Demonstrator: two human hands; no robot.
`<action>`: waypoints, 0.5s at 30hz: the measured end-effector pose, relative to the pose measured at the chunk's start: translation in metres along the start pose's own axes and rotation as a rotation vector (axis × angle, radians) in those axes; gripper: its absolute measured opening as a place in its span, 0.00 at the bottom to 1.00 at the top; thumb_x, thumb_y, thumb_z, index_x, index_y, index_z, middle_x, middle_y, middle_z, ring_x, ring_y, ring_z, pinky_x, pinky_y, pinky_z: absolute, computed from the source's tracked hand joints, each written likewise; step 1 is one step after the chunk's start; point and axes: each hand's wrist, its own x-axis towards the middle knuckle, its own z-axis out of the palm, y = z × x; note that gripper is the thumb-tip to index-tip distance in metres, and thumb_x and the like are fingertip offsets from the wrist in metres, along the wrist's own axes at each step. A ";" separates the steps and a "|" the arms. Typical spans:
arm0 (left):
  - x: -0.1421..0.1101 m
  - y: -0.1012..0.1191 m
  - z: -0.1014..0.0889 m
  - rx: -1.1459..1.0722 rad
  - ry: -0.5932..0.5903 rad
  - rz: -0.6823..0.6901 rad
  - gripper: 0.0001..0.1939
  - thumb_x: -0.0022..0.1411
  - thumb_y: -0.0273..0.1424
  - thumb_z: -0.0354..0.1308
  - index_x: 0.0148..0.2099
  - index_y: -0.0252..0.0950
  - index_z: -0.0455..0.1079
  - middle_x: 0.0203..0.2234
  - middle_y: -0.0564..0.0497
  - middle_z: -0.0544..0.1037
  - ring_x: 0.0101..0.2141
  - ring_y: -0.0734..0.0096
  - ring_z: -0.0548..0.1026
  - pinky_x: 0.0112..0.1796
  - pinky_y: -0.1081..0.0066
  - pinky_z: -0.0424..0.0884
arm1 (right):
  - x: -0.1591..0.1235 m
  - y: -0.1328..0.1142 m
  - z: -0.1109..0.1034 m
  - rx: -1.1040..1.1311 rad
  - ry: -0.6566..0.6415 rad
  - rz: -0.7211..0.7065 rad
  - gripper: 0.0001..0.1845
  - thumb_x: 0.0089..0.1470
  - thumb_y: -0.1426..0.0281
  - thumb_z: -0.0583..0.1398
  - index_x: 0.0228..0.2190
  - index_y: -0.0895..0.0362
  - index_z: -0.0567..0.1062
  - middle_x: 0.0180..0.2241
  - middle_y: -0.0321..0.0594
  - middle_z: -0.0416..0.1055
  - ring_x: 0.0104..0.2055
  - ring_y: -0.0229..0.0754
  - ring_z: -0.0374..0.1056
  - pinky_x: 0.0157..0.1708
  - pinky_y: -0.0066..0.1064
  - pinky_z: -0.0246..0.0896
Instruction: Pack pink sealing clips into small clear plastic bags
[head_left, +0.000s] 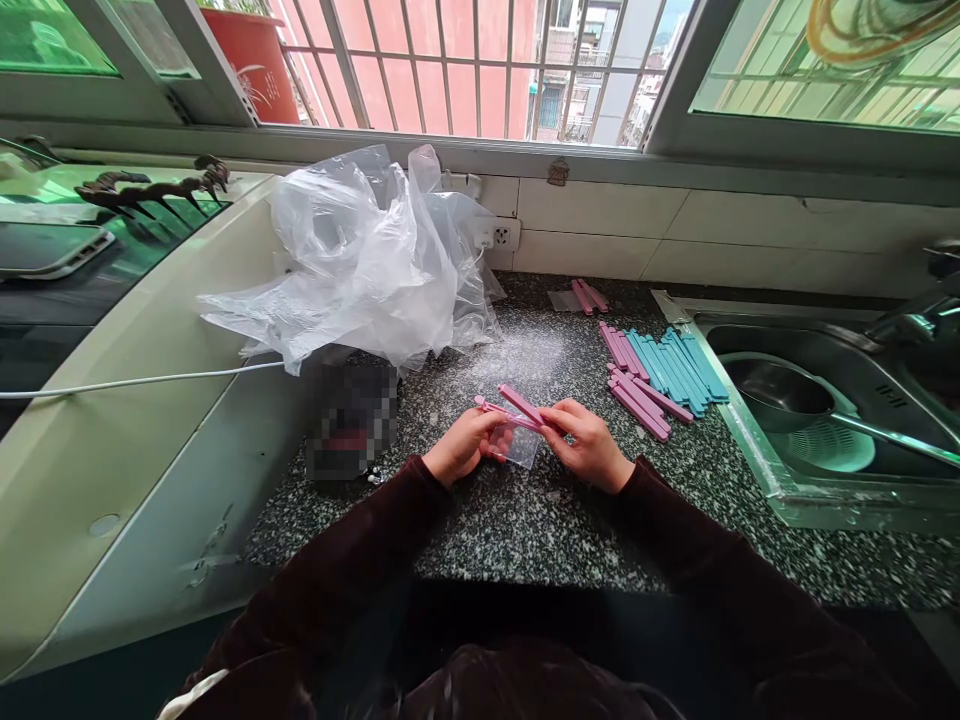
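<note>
Over a speckled dark counter (525, 520) my two hands meet. My left hand (463, 446) is closed, pinching a small clear plastic bag (520, 446) and the near end of an open pink sealing clip (510, 405). My right hand (587, 441) is closed on the clip's other end, so the clip's two arms stand apart in a narrow V above the bag. To the right lies a pile of pink clips (636, 392) and blue clips (675, 368), side by side.
A big crumpled clear plastic sheet (367, 255) heaps at the back left. A steel sink (847, 410) with a pan and a green strainer is on the right. Two pink clips (589, 296) lie by the wall. A white cable (135, 382) crosses the appliance on the left.
</note>
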 end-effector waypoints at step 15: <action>0.002 -0.003 -0.003 0.221 -0.078 0.180 0.12 0.46 0.36 0.59 0.27 0.32 0.65 0.16 0.56 0.65 0.17 0.79 0.61 0.20 0.75 0.58 | -0.002 0.002 0.002 -0.053 -0.037 -0.010 0.12 0.56 0.72 0.54 0.41 0.56 0.72 0.30 0.40 0.66 0.31 0.37 0.65 0.31 0.30 0.66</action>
